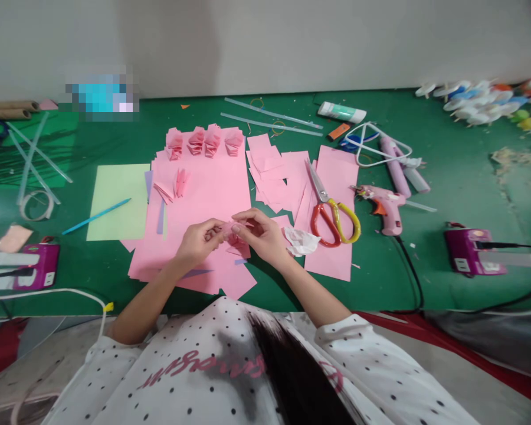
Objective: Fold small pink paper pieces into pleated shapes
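Note:
Between my two hands is a small piece of pink paper (228, 226), pinched from both sides above the paper stack. My left hand (200, 241) is closed on its left end. My right hand (260, 235) has thumb and fingers pressed on its right part, and the fingers partly hide the piece. Underneath lie large pink sheets (203, 203). Several pleated pink paper pieces (211, 141) stand in a row along the far edge of the sheets. Two more folded pieces (180, 184) rest nearer, left of my hands.
Right of my hands lie cut pink squares (269, 171), scissors (323, 206), a crumpled white tissue (301, 241) and a pink glue gun (384, 206) with its cord. At left are a pale green sheet (115, 203), a blue pencil (96, 216) and a purple power block (38, 265).

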Demonstrator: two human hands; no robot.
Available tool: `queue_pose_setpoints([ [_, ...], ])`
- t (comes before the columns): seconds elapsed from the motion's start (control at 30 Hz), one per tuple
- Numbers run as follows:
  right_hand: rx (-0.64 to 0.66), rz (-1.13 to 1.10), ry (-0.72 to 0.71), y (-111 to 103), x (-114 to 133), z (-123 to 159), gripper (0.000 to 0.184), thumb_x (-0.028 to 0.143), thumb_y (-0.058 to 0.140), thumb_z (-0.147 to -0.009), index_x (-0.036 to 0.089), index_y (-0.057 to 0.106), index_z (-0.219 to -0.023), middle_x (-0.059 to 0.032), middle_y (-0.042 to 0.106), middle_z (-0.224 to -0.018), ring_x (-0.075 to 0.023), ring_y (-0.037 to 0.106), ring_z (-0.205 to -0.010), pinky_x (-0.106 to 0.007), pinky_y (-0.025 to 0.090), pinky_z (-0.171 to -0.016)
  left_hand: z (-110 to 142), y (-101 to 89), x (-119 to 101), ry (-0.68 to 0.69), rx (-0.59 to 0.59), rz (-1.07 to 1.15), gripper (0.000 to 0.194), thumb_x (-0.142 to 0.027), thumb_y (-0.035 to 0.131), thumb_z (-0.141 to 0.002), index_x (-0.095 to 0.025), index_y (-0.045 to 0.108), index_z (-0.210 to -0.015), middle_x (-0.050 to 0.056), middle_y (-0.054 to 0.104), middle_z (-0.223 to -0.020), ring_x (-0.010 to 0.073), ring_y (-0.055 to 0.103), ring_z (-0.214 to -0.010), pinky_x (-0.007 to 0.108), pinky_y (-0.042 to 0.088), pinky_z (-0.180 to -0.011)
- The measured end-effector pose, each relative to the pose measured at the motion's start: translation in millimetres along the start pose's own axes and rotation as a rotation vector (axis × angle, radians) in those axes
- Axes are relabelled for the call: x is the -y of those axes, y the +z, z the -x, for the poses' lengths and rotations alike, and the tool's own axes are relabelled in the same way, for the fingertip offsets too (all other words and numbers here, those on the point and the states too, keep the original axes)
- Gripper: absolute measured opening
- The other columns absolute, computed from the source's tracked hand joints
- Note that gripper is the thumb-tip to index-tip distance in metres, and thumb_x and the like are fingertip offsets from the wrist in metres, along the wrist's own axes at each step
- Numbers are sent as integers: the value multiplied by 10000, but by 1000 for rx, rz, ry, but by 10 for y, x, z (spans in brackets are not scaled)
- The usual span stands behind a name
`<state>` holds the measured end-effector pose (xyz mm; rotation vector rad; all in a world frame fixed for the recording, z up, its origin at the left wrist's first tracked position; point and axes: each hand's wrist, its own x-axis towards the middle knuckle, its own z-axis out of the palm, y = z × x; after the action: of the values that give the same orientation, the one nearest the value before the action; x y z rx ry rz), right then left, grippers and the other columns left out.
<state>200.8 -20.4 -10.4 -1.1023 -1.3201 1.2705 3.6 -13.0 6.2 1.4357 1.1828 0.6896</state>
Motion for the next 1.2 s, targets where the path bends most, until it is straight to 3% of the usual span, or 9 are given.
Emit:
queue_pose_setpoints([
  [0.07,-8,26,-16,20,-2,7,177,403,725,-893,259,718,-997,-38,670,-950,-180,646,-880,-353,533,-814,-11,31,43,-12,-93,102,388,-466,751,-852,-164,728,-1094,22,688,-790,94,592,-574,215,515,-564],
  [0.17,-42,15,11,41,13,7,203,428,743,-872,248,710,-961,-34,682,-917,-171,633,-828,-342,528,-775,-20,57,70,6,-146,145,381,-443,810,-801,-167,765,-1060,35,707,-778,110,638,-619,213,539,-584],
  [0.33,-59,-47,94,46,68,3,297,490,781,-820,239,697,-955,-41,699,-959,-166,652,-836,-321,549,-754,-9,47,72,59,-161,184,319,-402,840,-780,-181,804,-1007,38,729,-766,85,597,-560,197,518,-523],
  [0.53,8,-256,271,10,82,-14,315,468,839,-762,245,692,-928,13,683,-790,-137,650,-713,-296,570,-710,10,22,59,185,-174,156,219,-321,833,-801,-206,824,-987,41,744,-809,80,627,-572,198,545,-550],
  [0.7,61,-396,357,-2,60,-25,352,451,875,-723,241,698,-941,13,714,-828,-130,690,-728,-283,604,-723,15,25,37,228,-183,151,209,-334,841,-790,-190,826,-940,60,768,-824,91,638,-563,208,556,-540],
  [1.03,121,-342,340,-9,52,-24,386,495,862,-727,236,683,-951,10,742,-802,-166,732,-709,-357,654,-728,17,-11,23,370,-175,-11,172,-324,815,-827,-232,827,-972,64,795,-881,142,718,-738,245,589,-670],
  [1.2,118,-295,353,-14,65,-21,390,516,850,-734,238,679,-947,13,728,-768,-165,712,-697,-345,630,-717,9,-15,0,361,-179,-32,151,-343,810,-831,-225,835,-923,63,792,-834,146,713,-703,260,599,-670],
])
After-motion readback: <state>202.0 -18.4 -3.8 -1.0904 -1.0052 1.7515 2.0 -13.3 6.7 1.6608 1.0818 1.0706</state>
